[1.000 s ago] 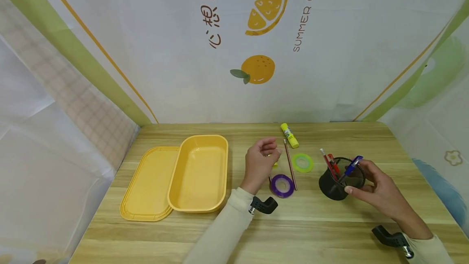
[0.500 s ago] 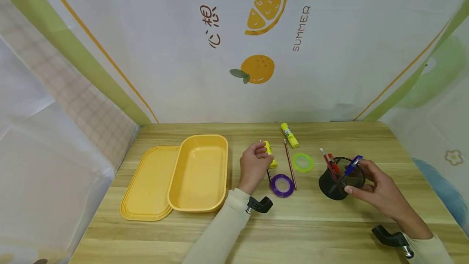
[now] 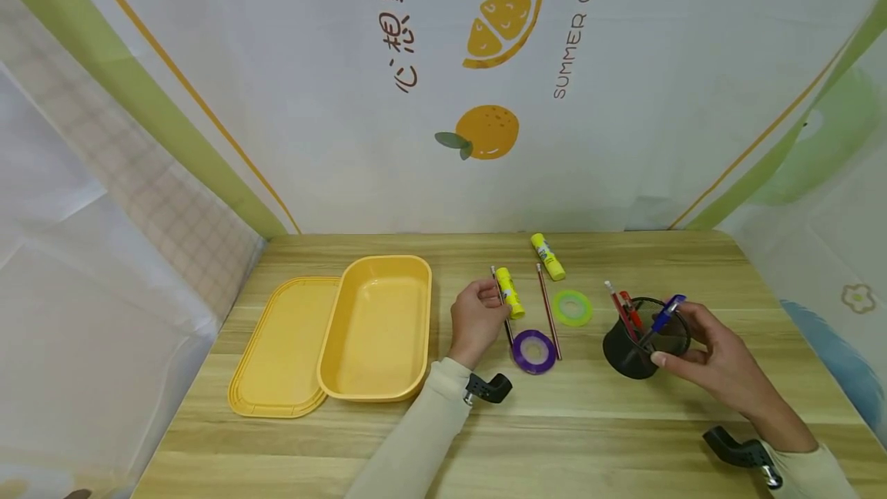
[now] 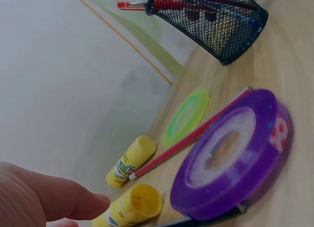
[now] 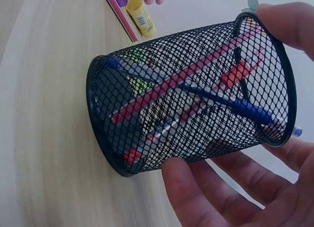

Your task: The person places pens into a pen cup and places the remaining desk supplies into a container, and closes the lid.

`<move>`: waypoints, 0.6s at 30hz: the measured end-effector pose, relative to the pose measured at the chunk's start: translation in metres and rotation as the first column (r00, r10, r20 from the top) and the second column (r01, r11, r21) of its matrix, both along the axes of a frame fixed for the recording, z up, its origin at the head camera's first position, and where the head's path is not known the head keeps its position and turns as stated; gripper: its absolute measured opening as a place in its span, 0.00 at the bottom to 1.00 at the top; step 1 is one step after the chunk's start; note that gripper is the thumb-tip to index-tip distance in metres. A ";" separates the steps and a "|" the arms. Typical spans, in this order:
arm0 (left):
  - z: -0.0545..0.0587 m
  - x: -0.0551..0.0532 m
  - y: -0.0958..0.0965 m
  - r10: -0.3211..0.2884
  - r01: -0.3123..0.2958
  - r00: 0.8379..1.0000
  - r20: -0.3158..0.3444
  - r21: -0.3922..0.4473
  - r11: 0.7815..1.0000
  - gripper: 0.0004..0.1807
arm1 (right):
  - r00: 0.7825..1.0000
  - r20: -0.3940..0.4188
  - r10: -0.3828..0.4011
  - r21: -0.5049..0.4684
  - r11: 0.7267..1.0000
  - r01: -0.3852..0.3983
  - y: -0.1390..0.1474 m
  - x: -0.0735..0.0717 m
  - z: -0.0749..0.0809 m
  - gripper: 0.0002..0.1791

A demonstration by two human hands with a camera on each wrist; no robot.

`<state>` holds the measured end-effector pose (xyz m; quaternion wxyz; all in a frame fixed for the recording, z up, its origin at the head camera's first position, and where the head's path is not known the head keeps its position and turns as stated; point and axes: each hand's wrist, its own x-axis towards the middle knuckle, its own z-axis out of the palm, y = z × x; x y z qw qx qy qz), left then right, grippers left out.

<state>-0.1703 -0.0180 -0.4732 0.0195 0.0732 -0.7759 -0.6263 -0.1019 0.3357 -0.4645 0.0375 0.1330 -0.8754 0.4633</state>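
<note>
Your right hand point(image 3: 724, 364) gripped the cup point(image 3: 624, 360), thumb on one side and fingers on the other. The cup stood base down toward the right of the surface point(image 3: 589, 445). Through its black mesh you could see 3 things: 1 red pencil point(image 5: 171, 82), 1 red pen point(image 5: 235, 74) and 1 blue pen point(image 5: 252, 112), all slanting.

Your left hand point(image 3: 476, 320) was relaxed, its fingers loosely bent and clasping nothing, just beside the near glue point(image 3: 513, 301); you could not tell whether it touched. That glue lay on its side, next to the dark pencil point(image 3: 508, 327), whose lower end met the purple tape point(image 3: 518, 351). The other pencil point(image 3: 549, 306) ran close along the tape's right side. Beyond lay the far glue point(image 3: 548, 256), with the green tape point(image 3: 586, 308) between it and your cup.

Well to your left, the yellow box point(image 3: 374, 337) overlapped the edge of its lid point(image 3: 287, 353).
</note>
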 end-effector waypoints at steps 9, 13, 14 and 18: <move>-0.013 -0.004 0.002 0.007 -0.004 1.000 0.023 -0.130 0.992 0.28 | 1.000 -0.015 0.005 -0.018 1.000 -0.005 0.001 0.000 -0.002 0.43; -0.014 -0.005 0.003 0.001 0.001 1.000 0.013 -0.199 0.980 0.30 | 1.000 -0.010 0.000 -0.011 1.000 0.000 0.001 0.000 -0.001 0.43; -0.014 -0.005 0.003 0.000 0.003 1.000 0.011 -0.213 0.977 0.30 | 1.000 -0.008 -0.002 -0.010 1.000 0.002 0.000 0.000 0.000 0.43; -0.014 -0.005 0.004 -0.003 0.004 1.000 0.003 -0.253 0.968 0.31 | 1.000 -0.002 -0.002 -0.006 1.000 0.002 0.000 0.000 0.001 0.42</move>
